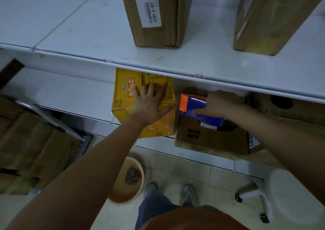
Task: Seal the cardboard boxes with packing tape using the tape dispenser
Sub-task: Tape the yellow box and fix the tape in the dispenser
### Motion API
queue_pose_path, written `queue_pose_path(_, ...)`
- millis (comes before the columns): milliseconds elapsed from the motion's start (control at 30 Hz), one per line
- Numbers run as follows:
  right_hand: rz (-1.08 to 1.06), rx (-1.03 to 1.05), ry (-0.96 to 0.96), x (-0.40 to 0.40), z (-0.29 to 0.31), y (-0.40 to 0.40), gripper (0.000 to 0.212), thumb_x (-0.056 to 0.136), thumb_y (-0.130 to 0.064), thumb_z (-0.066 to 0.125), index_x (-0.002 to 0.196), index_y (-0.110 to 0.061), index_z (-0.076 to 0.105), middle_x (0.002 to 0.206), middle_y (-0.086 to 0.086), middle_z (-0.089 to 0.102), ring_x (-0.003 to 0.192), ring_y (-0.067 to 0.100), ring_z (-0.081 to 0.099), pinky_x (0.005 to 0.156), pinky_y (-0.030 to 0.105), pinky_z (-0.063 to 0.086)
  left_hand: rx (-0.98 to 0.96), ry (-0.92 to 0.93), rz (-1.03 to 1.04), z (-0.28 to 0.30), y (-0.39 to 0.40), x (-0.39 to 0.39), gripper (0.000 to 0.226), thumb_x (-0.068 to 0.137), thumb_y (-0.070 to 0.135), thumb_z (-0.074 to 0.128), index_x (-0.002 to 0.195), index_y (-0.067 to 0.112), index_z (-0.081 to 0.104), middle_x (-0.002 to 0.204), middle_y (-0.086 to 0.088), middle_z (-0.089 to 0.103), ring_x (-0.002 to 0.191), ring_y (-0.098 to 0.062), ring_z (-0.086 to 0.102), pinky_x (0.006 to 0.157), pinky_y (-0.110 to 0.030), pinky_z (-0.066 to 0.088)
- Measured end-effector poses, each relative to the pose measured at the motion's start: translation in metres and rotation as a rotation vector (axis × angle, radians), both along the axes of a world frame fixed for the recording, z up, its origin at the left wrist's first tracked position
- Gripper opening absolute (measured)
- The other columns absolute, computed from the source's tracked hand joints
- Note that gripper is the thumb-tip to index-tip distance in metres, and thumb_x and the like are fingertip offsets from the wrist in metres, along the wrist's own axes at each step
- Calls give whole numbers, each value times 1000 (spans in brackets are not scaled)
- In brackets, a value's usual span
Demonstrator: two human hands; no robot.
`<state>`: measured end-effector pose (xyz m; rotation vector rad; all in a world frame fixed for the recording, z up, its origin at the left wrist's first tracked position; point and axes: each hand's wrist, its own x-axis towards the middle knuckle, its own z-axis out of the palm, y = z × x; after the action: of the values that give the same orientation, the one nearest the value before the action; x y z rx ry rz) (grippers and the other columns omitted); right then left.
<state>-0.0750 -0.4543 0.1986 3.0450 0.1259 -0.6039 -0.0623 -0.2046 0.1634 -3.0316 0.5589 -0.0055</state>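
A yellow printed cardboard box (126,92) lies on the lower white shelf (66,96), partly under the upper shelf. My left hand (151,101) presses flat on its top with fingers spread. Clear tape runs across the box near its front edge. My right hand (219,105) grips a blue tape dispenser with an orange end (195,106), held just right of the yellow box and above a brown cardboard box (211,138) that sits beside it.
The upper white shelf (175,61) carries a brown box with a white label (154,13) and a tape-wrapped box (274,18). Stacked brown cartons (35,145) stand at left. A pink basin (128,178) and a wheeled chair base (253,194) sit on the tiled floor.
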Motion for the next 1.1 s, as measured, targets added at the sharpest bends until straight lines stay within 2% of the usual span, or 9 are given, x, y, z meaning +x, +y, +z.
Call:
queue_pose_path(100, -41, -201, -39, 5, -32, -3, 41, 92, -54, 54, 101, -15, 61, 99, 3, 61, 94, 21, 62, 75, 28, 47, 10, 13, -20, -3, 3, -1, 88, 86, 83, 6, 158, 33, 10, 150, -11, 33, 138, -37, 30, 114, -67, 17)
queue_pose_path(167, -106, -163, 6, 5, -52, -18, 61, 88, -65, 51, 114, -11, 59, 104, 8, 61, 97, 24, 61, 83, 32, 51, -5, 5, -26, -5, 4, -2, 89, 85, 84, 6, 158, 33, 10, 150, -11, 33, 138, -37, 29, 114, -67, 16)
queue_pose_path(333, -76, -28, -102, -5, -62, -25, 60, 82, -77, 44, 69, -18, 48, 65, 3, 49, 67, 21, 59, 68, 34, 56, -9, 42, 54, 6, -8, 1, 94, 80, 87, 5, 153, 31, 26, 145, -12, 36, 135, -38, 32, 112, -67, 18)
queue_pose_path(467, -110, 47, -134, -17, -62, -30, 70, 74, -85, 28, 71, -20, 53, 64, 3, 54, 63, 19, 58, 65, 35, 57, 9, 65, 231, 14, -41, -3, 80, 87, 77, 25, 139, 18, 38, 144, -14, 34, 132, -39, 33, 110, -69, 20)
queue_pose_path(667, -257, 101, -159, -53, -44, -45, 62, 84, -78, 38, 67, -20, 46, 68, 2, 56, 67, 19, 61, 62, 30, 54, -15, 146, 497, 6, -90, 3, 74, 97, 38, 47, 157, 18, 8, 159, -18, 12, 147, -46, 6, 112, -74, 7)
queue_pose_path(900, -257, 585, -215, -106, -28, -66, 45, 73, -78, 39, 72, -35, 48, 61, -9, 54, 61, 14, 58, 54, 29, 42, 65, 149, 365, 8, -101, -3, 69, 105, 39, 36, 158, 30, -8, 164, -20, -1, 147, -54, -1, 110, -76, 7)
queue_pose_path(1000, -269, 733, -200, -126, -14, -70, 42, 71, -75, 46, 84, -37, 57, 77, -5, 67, 75, 16, 65, 67, 37, 54, -148, -3, 170, 23, -83, -8, 64, 104, 47, 31, 159, 18, 12, 161, -18, 19, 149, -43, 11, 117, -69, 5)
queue_pose_path(1067, -249, 738, -173, -136, -5, -71, 46, 72, -72, 50, 95, -35, 60, 84, -6, 68, 78, 14, 64, 70, 34, 54, -540, -39, 24, 39, -73, -28, 59, 103, 47, 32, 154, 16, 30, 154, -12, 35, 144, -32, 29, 120, -55, 21)
queue_pose_path(1100, -238, 742, -169, -139, -4, -72, 40, 75, -67, 55, 96, -34, 60, 84, -8, 66, 78, 12, 63, 69, 30, 52, -780, 117, 45, 50, -72, -41, 58, 103, 49, 34, 152, 19, 35, 152, -2, 39, 142, -21, 34, 120, -45, 25)
